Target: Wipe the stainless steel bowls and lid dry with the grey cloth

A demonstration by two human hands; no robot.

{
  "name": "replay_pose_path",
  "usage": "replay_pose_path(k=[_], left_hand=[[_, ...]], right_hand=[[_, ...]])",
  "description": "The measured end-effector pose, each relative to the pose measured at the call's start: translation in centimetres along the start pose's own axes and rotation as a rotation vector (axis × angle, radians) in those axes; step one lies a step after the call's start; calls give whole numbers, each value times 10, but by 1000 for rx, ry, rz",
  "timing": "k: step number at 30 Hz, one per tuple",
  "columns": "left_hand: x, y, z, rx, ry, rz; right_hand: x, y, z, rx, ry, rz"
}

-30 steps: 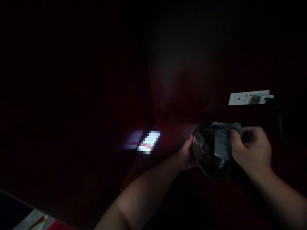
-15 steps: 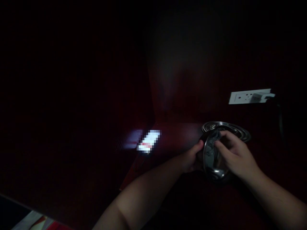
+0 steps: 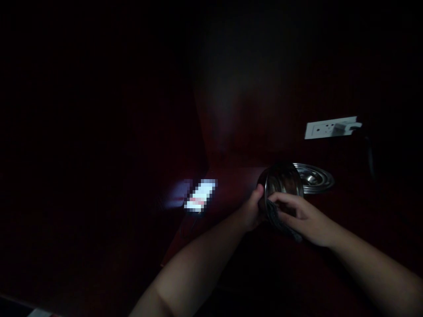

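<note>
A shiny metal bowl (image 3: 284, 178) is tipped on its side above the dark table, its opening turned partly toward me. My left hand (image 3: 254, 210) grips it from the left, thumb up by the rim and the other fingers hidden behind. My right hand (image 3: 302, 215) is closed on a dark grey cloth (image 3: 276, 218), which it presses against the near part of the bowl's rim. One end of the cloth hangs below the fingers. Just behind the bowl lie metal dishes (image 3: 317, 178), nested or ridged; I cannot tell which.
A phone with a bright, pixelated screen (image 3: 201, 196) rests left of my hands. On the wall at right is a white socket plate (image 3: 330, 127) with a plug and a cable hanging down. The surroundings are very dark.
My right hand has moved with the cloth from the upper part of the bowl's rim down to the near part. The bowl has turned in my left hand, and the view has shifted slightly.
</note>
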State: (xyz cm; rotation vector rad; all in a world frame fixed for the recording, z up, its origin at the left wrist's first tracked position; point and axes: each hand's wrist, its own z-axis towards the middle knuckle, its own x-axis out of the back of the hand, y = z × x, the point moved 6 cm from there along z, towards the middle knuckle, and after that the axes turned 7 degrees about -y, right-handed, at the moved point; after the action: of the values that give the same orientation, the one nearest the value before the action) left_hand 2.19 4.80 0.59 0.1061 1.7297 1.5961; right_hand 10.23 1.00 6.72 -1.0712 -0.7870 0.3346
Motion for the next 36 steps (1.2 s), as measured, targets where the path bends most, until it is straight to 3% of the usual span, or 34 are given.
replay_pose_path(k=[4,10,15,20,25,29,36], left_hand=[[-2,10,-1,-86,-5,-8],[-1,15,-3,-100,33,-8],[-4,16,-4,-106,6,-21],[-3,13,-5,-88,31,-55],[-7,11,-6,-68,28,-42],[-15,13,-9,-71,5,-45],[-21,14,-9,-123,1,-27]], right_hand=[[1,5,1,-9,-16,-194],[6,11,5,-51,-11,-428],[18,12,6,-74,130,-655],[33,15,3,-82,380,-686],[50,21,-3,-198,585,-540],[59,24,-9,-158,755,-268],[52,32,-7,-88,747,189]])
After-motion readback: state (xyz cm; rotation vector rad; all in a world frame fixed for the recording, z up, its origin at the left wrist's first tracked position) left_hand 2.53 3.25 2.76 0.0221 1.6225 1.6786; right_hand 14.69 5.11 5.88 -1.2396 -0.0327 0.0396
